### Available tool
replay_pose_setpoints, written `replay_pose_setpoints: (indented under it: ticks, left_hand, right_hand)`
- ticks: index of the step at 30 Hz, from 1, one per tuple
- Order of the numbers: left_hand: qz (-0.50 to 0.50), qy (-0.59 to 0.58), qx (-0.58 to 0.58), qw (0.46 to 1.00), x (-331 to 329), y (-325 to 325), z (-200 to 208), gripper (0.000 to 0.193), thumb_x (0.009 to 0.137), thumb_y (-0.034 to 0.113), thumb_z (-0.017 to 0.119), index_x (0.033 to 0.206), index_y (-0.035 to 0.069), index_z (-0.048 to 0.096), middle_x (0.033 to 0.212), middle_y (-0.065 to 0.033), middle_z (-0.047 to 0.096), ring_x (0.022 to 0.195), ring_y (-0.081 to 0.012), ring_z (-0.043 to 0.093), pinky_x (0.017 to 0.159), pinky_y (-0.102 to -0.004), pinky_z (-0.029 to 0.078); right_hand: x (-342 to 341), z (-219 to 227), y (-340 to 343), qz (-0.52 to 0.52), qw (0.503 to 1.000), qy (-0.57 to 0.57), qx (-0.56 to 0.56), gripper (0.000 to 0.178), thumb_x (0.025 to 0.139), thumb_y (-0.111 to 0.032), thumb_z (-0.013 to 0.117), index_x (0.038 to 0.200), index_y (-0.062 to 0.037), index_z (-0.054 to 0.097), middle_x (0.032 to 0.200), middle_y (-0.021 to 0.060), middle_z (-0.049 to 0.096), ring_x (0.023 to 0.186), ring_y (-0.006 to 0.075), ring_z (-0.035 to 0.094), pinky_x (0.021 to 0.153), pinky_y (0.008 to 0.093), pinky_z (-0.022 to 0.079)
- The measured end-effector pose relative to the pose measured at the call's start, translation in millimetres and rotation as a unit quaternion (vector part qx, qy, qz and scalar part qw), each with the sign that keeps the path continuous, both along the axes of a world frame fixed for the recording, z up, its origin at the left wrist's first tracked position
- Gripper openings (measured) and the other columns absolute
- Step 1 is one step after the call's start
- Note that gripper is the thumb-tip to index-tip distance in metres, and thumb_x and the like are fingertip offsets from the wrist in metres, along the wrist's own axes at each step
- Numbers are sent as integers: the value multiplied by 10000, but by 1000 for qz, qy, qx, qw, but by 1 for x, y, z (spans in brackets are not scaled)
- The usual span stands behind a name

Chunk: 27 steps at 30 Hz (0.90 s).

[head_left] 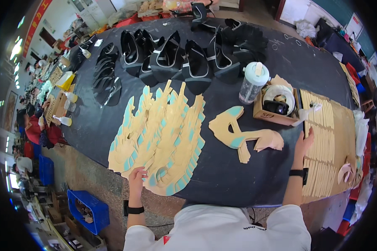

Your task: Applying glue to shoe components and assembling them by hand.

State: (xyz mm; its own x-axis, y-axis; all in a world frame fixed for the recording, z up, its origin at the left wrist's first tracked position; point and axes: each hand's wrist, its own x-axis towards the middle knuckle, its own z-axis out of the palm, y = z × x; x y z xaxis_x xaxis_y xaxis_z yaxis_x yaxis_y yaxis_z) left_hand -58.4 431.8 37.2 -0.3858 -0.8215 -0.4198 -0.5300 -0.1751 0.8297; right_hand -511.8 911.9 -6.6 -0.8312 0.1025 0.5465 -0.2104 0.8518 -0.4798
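Observation:
Overlapping rows of beige shoe-upper pieces with teal patches cover the middle of the dark table. My left hand is at the near left edge of these rows, fingers slightly bent and apart, with nothing visible in it. A smaller stack of similar cut pieces lies to the right of the rows. Over on the right, my right hand reaches to the edge of a cardboard sheet that carries rows of narrow beige strips. Its fingers are stretched and apart, and it appears to hold nothing.
Several black shoes with pale trim stand along the back. A clear bottle with a pale lid is beside a small cardboard box with a tape roll. Glue bottles stand at the left edge; a blue crate is on the floor.

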Motion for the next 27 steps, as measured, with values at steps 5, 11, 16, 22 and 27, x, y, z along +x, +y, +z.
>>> replay_pose_setpoints:
  ticks: [5, 11, 16, 22, 27]
  left_hand:
    - [-52, 60, 15, 997, 0, -8, -20, 216, 887, 101, 497, 1001, -56, 593, 778, -110, 633, 626, -128, 559, 569, -239, 448]
    - [-141, 50, -10, 989, -9, 20, -24, 94, 887, 75, 514, 884, -19, 516, 720, -100, 593, 596, -138, 575, 546, -263, 460]
    - [-324, -4, -138, 936, 3, 54, -29, 288, 773, 119, 665, 985, -4, 515, 845, -132, 553, 760, -234, 570, 668, -331, 458]
    - [-438, -109, -294, 843, 3, 90, -19, 785, 594, 152, 792, 1272, 29, 417, 1152, -177, 396, 1072, -367, 394, 876, -478, 351]
    - [-411, 18, -319, 854, 16, 63, -43, 433, 732, 46, 651, 1142, -6, 521, 1003, -187, 514, 948, -367, 483, 790, -420, 413]
  right_hand:
    - [169, 70, -128, 183, 950, -146, -205, 148, 826, -52, 585, 972, -24, 585, 884, 79, 562, 770, 173, 545, 717, 299, 451]
    - [327, -4, -245, 263, 560, -668, -412, 488, 802, -165, 707, 1154, 93, 489, 965, 145, 615, 766, 152, 622, 659, 259, 538]
    - [338, 9, -266, 199, 580, -685, -394, 397, 836, -107, 642, 1135, 79, 456, 940, 127, 596, 798, 177, 623, 701, 288, 544]
    - [346, 6, -275, 199, 494, -748, -397, 212, 876, -164, 597, 955, 30, 569, 865, 82, 612, 773, 145, 609, 687, 259, 511]
    - [351, 2, -278, 282, 557, -673, -396, 194, 905, -180, 561, 934, 11, 577, 858, 76, 613, 770, 147, 603, 705, 252, 504]
